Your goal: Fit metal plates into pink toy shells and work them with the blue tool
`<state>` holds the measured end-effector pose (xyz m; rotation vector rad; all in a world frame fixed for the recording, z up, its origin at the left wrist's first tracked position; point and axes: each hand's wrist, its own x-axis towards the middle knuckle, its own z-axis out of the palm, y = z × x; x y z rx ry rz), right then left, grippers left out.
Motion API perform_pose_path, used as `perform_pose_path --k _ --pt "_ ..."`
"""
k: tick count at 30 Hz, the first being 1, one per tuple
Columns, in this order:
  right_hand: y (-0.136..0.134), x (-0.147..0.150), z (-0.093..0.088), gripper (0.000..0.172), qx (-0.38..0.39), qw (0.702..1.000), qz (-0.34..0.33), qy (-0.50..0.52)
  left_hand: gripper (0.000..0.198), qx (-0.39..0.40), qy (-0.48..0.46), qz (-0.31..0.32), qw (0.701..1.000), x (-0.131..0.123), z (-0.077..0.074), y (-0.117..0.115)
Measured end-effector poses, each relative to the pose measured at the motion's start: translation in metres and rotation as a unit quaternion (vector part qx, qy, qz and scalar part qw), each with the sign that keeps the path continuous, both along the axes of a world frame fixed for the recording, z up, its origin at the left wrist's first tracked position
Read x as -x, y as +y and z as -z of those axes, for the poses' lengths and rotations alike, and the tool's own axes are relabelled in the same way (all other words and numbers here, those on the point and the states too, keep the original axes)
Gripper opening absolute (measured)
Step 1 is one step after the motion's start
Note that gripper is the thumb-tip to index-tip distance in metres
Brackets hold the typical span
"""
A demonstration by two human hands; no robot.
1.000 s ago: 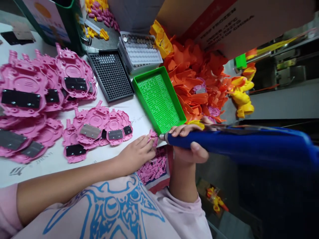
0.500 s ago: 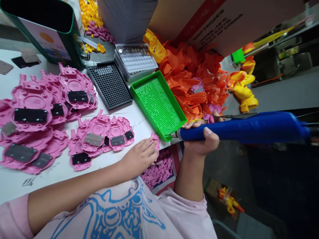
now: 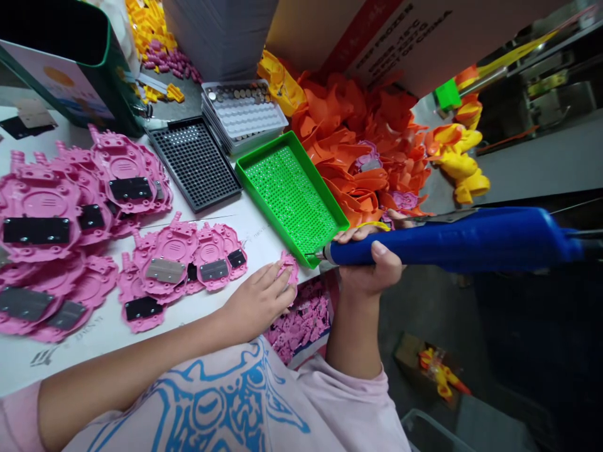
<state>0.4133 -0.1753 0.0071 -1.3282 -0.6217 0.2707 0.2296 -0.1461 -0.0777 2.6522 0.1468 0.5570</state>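
Note:
My right hand is wrapped round a blue electric screwdriver, whose metal tip points left at the near corner of the green perforated tray. My left hand rests on the white table edge, its fingers pressing a small pink plastic piece flat. The screwdriver tip sits just right of that piece, a small gap between them.
Pink moulded plates with black and silver inserts lie in rows at left. A black grid tray and a grey tray of small parts stand behind. Orange and yellow plastic parts pile at the right. A box of pink pieces sits below the table edge.
The screwdriver tip drew back to the right, away from the pink piece, towards the green tray's corner. My left hand stayed on the piece. The view shifted slightly.

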Motion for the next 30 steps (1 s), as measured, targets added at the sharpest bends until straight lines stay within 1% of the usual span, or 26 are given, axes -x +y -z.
perform_pose_path --k 5,10,15,19,24,26,30 --pt "0.0 0.0008 0.0003 0.033 -0.008 1.0 -0.009 -0.012 0.03 0.001 -0.004 -0.003 1.0 -0.0002 0.0014 -0.0005" --pt "-0.0007 0.0015 -0.0003 0.032 0.0 1.0 -0.008 -0.021 0.035 -0.001 -0.005 -0.003 1.0 -0.0002 0.0035 -0.0017" --pt "-0.0014 0.0033 -0.0007 0.031 0.005 1.0 -0.007 -0.027 0.031 0.005 0.002 -0.005 1.0 0.0002 0.0041 -0.0024" --pt "-0.0033 0.0033 0.0027 0.03 0.009 0.999 -0.001 -0.031 0.031 0.004 0.002 -0.006 1.0 0.0002 0.0037 -0.0025" --pt "-0.0068 0.0031 0.0084 0.027 0.002 1.0 -0.015 -0.019 0.034 -0.005 0.007 -0.007 1.0 0.0 0.0023 -0.0025" --pt "-0.0067 0.0037 0.0089 0.027 -0.002 1.0 -0.008 -0.026 0.035 -0.008 0.008 -0.007 1.0 0.0 0.002 -0.0019" --pt "-0.0039 0.0049 0.0059 0.032 -0.001 0.999 0.013 -0.04 0.036 -0.013 0.007 -0.006 1.0 -0.0001 0.0033 -0.0014"
